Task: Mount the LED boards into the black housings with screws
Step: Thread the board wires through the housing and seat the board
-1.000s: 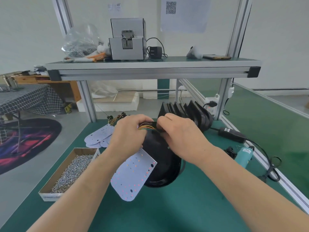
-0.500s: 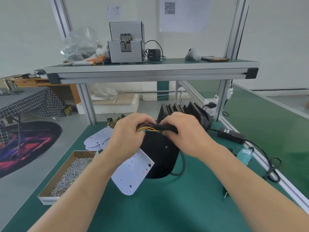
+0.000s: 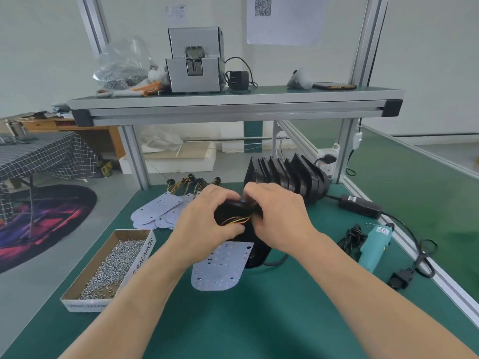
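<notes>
the left hand (image 3: 207,218) is curled tight, fingers hooked over the top rim of a black housing (image 3: 255,255), thumb pressed on its face just below a bundle of thin wires (image 3: 236,219). the right hand (image 3: 280,216) is curled too, fingertips bent over the same rim, right beside the left hand's. whether they also pinch the wires i cannot tell, as the knuckles hide the tips.

the housing is held tilted near the middle of the green mat (image 3: 259,320), its lower end down at the mat. it is a smooth, dark shell with a rounded bottom. the wires are orange, yellow and red, and loop loosely between the 2 hands.

an led board (image 3: 220,268) hangs below the left hand, in front of the housing. it is a thin, flat, pale lilac sheet, square at the top and rounded at the bottom, dotted with small holes and pads.

behind the hands, more black housings (image 3: 287,174) stand on edge in a row, fanned like fins. to their left, spare led boards (image 3: 155,211) lie overlapped. a shallow cardboard box (image 3: 77,299) of small silvery screws (image 3: 111,263) sits at the left, and a teal electric screwdriver (image 3: 375,247) lies at the right.
</notes>
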Action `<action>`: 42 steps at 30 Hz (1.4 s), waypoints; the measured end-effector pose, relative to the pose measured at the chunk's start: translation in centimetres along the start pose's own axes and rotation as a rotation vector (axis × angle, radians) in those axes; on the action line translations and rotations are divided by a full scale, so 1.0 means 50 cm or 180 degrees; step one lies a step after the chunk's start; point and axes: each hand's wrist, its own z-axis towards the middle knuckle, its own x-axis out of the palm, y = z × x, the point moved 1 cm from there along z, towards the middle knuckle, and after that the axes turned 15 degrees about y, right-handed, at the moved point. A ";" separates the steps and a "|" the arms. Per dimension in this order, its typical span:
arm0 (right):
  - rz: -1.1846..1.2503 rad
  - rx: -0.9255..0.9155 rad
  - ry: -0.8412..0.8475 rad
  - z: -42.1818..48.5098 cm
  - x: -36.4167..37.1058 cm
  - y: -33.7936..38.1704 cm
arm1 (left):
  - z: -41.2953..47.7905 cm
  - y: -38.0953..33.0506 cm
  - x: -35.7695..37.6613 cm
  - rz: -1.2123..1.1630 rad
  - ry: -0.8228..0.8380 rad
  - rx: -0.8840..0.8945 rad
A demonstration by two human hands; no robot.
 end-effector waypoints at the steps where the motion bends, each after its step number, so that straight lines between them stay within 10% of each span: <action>1: -0.0045 -0.0002 0.0085 0.001 0.004 0.001 | -0.003 0.006 -0.002 -0.0152 0.0062 -0.0038; 8: 0.0544 0.0077 0.0765 0.006 0.010 -0.008 | -0.036 0.065 -0.015 -0.0778 0.1238 -0.0211; 19: 0.1717 0.0459 0.0967 0.018 0.012 -0.033 | -0.046 0.079 0.030 -0.1621 0.0405 0.0331; 29: 0.5314 0.0475 0.1489 0.007 -0.021 -0.072 | -0.034 0.072 0.018 -0.1928 0.0199 0.0096; 42: 0.5075 0.0807 0.1299 0.033 0.012 -0.051 | -0.034 0.029 0.021 -0.2060 0.0170 0.0117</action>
